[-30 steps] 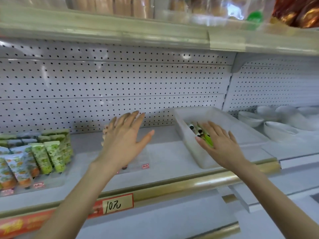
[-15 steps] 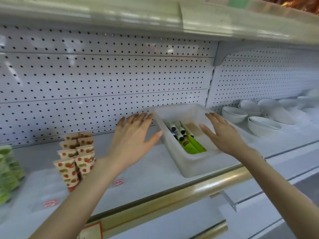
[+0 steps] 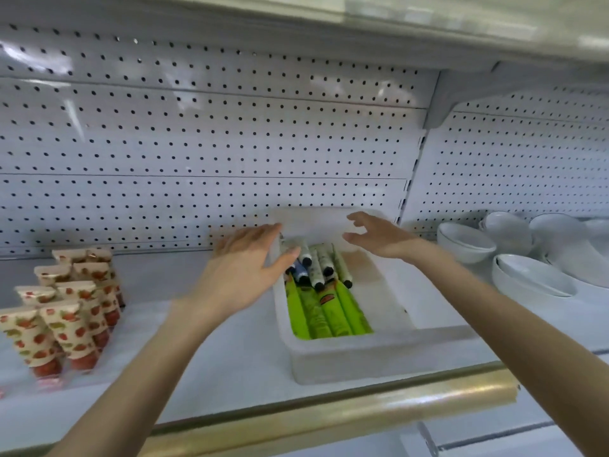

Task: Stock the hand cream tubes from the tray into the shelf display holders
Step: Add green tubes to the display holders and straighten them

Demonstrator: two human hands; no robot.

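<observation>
Your left hand [image 3: 244, 262] hovers at the left wall of the tray [image 3: 362, 357], fingers straight and spread, holding nothing. Whether its thumb touches the black-capped tubes [image 3: 316, 263] you cannot tell. Your right hand [image 3: 379, 237] hangs over the tray's far end, fingers loose and apart, also empty. The green tubes [image 3: 329, 313] lie in the tray at centre frame. Strawberry-print tubes [image 3: 66, 311] stand cap-down at lower left, and white bowls [image 3: 468, 242] sit at right. A gold rail [image 3: 329, 420] edges the shelf in front. Both hands are blurred, the right one covers part of the tray's far wall, and the labels are unreadable.
</observation>
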